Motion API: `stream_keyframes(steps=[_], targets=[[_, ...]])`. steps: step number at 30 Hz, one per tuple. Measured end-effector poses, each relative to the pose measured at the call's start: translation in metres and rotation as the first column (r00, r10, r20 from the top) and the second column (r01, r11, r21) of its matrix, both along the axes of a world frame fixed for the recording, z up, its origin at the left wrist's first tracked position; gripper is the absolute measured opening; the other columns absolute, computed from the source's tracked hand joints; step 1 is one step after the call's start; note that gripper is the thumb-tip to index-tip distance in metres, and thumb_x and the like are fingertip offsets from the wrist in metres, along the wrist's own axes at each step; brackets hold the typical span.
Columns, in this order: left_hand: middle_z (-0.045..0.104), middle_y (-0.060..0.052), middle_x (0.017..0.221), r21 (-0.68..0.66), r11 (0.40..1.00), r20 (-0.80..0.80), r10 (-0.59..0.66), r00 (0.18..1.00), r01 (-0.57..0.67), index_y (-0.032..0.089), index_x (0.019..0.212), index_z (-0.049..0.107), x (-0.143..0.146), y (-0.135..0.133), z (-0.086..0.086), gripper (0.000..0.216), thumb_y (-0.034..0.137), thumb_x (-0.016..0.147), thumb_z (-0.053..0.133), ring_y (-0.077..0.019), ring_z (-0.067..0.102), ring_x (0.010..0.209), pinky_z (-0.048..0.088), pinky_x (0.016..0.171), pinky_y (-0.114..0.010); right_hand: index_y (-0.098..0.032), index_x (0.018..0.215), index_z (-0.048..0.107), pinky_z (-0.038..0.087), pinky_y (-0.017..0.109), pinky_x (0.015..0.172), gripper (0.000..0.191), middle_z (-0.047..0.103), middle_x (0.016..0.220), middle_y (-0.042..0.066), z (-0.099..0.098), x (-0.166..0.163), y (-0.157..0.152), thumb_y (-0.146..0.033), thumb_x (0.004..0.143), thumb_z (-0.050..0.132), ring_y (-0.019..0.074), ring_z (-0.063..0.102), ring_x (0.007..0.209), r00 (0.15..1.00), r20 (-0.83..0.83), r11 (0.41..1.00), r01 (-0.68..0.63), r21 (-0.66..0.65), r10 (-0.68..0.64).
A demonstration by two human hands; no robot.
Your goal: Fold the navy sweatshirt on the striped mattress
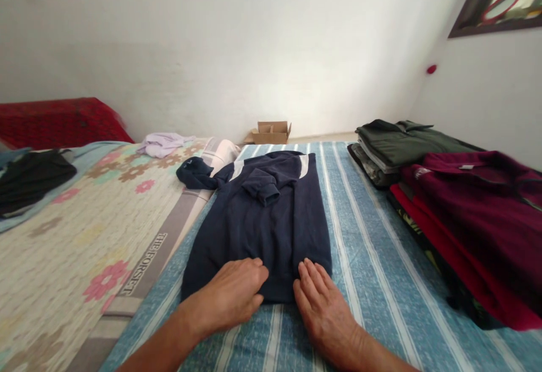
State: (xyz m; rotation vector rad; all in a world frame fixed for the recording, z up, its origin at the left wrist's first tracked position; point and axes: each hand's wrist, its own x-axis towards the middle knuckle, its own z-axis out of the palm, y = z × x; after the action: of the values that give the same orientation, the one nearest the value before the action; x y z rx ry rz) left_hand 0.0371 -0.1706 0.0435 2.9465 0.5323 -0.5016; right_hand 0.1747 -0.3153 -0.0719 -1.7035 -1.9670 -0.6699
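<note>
A navy sweatshirt (271, 231) with white shoulder stripes lies spread on a blue striped sheet. One sleeve is folded across its upper part, and the other sleeve (197, 171) sticks out bunched at the far left. My left hand (232, 290) is at the near hem with its fingers curled and closed on the cloth; the fingertips are partly hidden. To its right, my right hand (322, 301) rests on the hem near the right corner. Its fingers lie flat and extended on the fabric.
At right stand stacks of folded clothes, a maroon garment (478, 191) and a dark green one (406, 143) on top. A floral quilt (105, 219) covers the left side, bearing a lilac cloth (163, 143) and dark clothing (36, 180). A cardboard box (273, 133) sits by the wall.
</note>
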Motion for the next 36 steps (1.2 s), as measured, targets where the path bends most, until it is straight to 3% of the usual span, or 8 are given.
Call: stream_keyframes(steps=[2,4,6,9,14,26,30,36], targets=[[0.062,-0.006,0.092,-0.030,0.998,0.096,-0.049,0.994,0.052,0.018,0.085,0.058,0.028,0.001,0.007,0.013,0.018,0.083,0.046,-0.0201,0.059,0.089,0.048,0.079,-0.032,-0.005,0.107,0.061,0.041,0.048,0.098,0.030,0.059,0.118,0.022,0.001,0.000,0.001,-0.011,0.084,0.042,0.0356,0.044,0.122,1.000,0.000,1.000,0.000,0.010,0.000],[0.061,-0.008,0.101,0.007,0.999,0.197,-0.043,0.979,0.043,0.018,0.091,0.057,0.058,0.002,0.002,0.021,0.016,0.088,0.036,-0.0192,0.058,0.094,0.046,0.083,-0.031,-0.005,0.107,0.061,0.041,0.048,0.097,0.030,0.060,0.117,0.021,0.002,0.000,0.002,-0.012,0.085,0.041,0.0347,0.046,0.121,1.000,0.005,1.000,0.000,0.012,0.000],[0.056,-0.012,0.118,0.056,0.998,0.285,-0.019,0.958,0.003,0.015,0.102,0.056,0.085,0.005,-0.016,0.027,0.014,0.088,0.033,-0.0205,0.052,0.111,0.041,0.093,-0.033,-0.006,0.106,0.061,0.042,0.047,0.097,0.031,0.061,0.116,0.021,0.001,0.000,0.002,-0.013,0.086,0.039,0.0338,0.048,0.119,1.000,0.003,0.999,0.006,0.033,-0.006],[0.034,-0.016,0.145,0.057,0.998,0.309,-0.022,0.951,0.005,0.009,0.129,0.043,0.108,0.013,-0.053,0.042,0.026,0.091,0.037,-0.0234,0.026,0.136,0.025,0.108,-0.037,-0.005,0.107,0.060,0.042,0.047,0.097,0.032,0.060,0.117,0.022,-0.001,-0.002,0.003,-0.012,0.086,0.036,0.0342,0.047,0.120,1.000,-0.001,0.999,0.025,0.039,-0.025],[0.018,-0.011,0.153,0.010,1.000,0.221,-0.006,0.975,0.004,0.013,0.143,0.027,0.109,0.026,-0.088,0.058,0.045,0.094,0.026,-0.0209,0.010,0.141,0.013,0.112,-0.041,-0.003,0.110,0.058,0.040,0.049,0.097,0.033,0.057,0.120,0.025,-0.004,-0.007,0.003,-0.012,0.086,0.037,0.0369,0.043,0.124,0.999,-0.005,0.999,0.041,0.015,-0.041],[0.018,-0.010,0.153,0.000,1.000,0.248,0.004,0.969,-0.004,0.014,0.144,0.026,0.107,0.025,-0.088,0.068,0.057,0.092,0.022,-0.0207,0.008,0.141,0.012,0.113,-0.042,-0.004,0.104,0.062,0.045,0.047,0.093,0.034,0.059,0.117,0.025,-0.009,-0.006,0.004,-0.014,0.085,0.036,0.0358,0.042,0.124,0.998,-0.053,0.992,0.035,0.121,-0.028],[0.016,-0.010,0.153,-0.013,1.000,0.275,0.016,0.961,-0.013,0.014,0.144,0.025,0.106,0.025,-0.091,0.070,0.059,0.091,0.023,-0.0213,0.007,0.141,0.012,0.113,-0.043,-0.006,0.108,0.060,0.046,0.049,0.092,0.033,0.059,0.117,0.023,-0.005,-0.005,-0.002,-0.013,0.083,0.039,0.0348,0.043,0.124,0.997,-0.075,0.996,-0.008,0.084,0.015],[0.017,-0.011,0.153,-0.039,0.999,0.313,0.021,0.950,-0.009,0.013,0.144,0.025,0.104,0.023,-0.094,0.072,0.060,0.090,0.023,-0.0223,0.006,0.141,0.012,0.113,-0.044,-0.016,0.107,0.059,0.049,0.036,0.092,0.024,0.064,0.111,0.012,0.023,0.018,-0.007,-0.015,0.086,0.047,0.0209,0.058,0.108,0.908,-0.405,0.994,-0.094,0.059,0.109]])
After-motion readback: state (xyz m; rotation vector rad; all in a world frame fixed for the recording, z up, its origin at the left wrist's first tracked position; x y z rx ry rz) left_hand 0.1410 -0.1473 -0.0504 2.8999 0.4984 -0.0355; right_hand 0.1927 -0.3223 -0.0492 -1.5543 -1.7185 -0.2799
